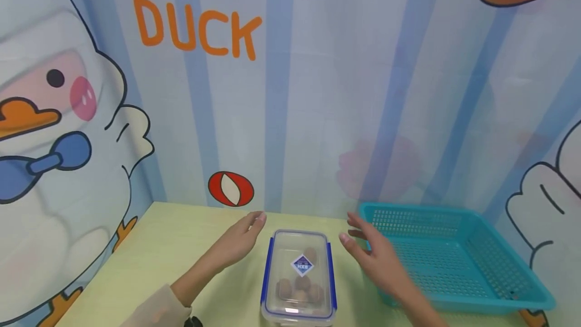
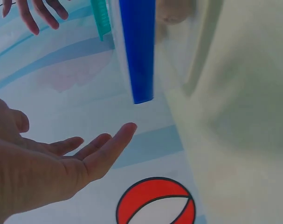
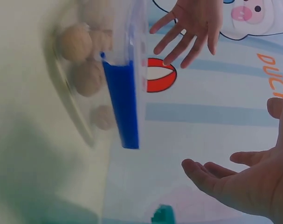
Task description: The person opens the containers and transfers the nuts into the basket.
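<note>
A clear lidded food container (image 1: 297, 246) with blue side latches stands on the table between both hands. Through its lid and walls show several round brown balls (image 3: 76, 43), walnut-like in size, and a blue diamond label lies on top. My left hand (image 1: 237, 242) hovers to the left of the container, fingers loosely extended and holding nothing. On the other side my right hand (image 1: 374, 256) is raised with its fingers spread and slightly bent, also holding nothing. In both wrist views the blue latch (image 2: 140, 51) (image 3: 122, 102) is down along the container's side, apart from the fingers.
A turquoise perforated plastic basket (image 1: 454, 302) stands to the right, close beside the right hand. The pale yellow table (image 1: 150, 261) ends at a striped backdrop (image 1: 313, 115) printed with ducks and a red ball.
</note>
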Tool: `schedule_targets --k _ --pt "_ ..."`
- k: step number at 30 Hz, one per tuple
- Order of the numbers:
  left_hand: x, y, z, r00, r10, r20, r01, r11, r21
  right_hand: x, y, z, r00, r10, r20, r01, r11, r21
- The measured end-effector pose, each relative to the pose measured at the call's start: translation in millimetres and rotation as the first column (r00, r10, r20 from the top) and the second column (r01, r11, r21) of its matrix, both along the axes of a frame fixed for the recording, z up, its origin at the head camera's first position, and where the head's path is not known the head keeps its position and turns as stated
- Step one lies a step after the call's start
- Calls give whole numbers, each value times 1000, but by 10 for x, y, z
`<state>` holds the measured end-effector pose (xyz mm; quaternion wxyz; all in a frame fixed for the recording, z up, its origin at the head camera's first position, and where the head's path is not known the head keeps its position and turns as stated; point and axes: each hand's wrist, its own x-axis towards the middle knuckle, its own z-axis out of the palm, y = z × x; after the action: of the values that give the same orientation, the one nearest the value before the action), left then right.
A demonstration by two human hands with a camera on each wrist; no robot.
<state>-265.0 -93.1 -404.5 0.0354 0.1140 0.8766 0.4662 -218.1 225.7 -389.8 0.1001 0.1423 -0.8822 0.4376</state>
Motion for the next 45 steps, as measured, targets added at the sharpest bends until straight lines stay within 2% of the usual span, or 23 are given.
schedule_targets --k 4,8,14,18,22,26,29,32,39,45 --pt "11 -4 -180 997 24 79 -28 998 57 -29 -105 -186 999 -47 27 47 999 8" --pt "6 45 -382 992 31 120 -42 995 93 -58 -170 -364 995 -78 55 77 997 18" --pt "-17 129 -665 988 28 155 -56 983 176 -134 -252 -641 984 -131 122 122 989 81" --pt "-38 166 -771 988 35 152 -68 973 219 -190 -285 -789 976 -136 170 123 989 81" --pt "-63 197 -813 988 43 146 -78 967 244 -239 -313 -856 969 -148 196 141 989 48" --pt "-84 224 -819 987 60 150 -99 958 268 -291 -355 -888 956 -135 262 157 986 -63" --pt "-104 231 -826 985 62 159 -106 953 284 -328 -380 -912 934 -119 337 185 968 -171" --pt "-125 214 -843 983 45 178 -97 950 297 -365 -394 -952 913 -128 388 229 947 -226" --pt "-176 141 -891 957 -24 289 -85 930 359 -419 -400 -1056 897 -129 423 272 915 -297" --pt "-224 131 -903 937 -45 348 -96 921 377 -448 -372 -1096 880 -121 459 302 889 -345"
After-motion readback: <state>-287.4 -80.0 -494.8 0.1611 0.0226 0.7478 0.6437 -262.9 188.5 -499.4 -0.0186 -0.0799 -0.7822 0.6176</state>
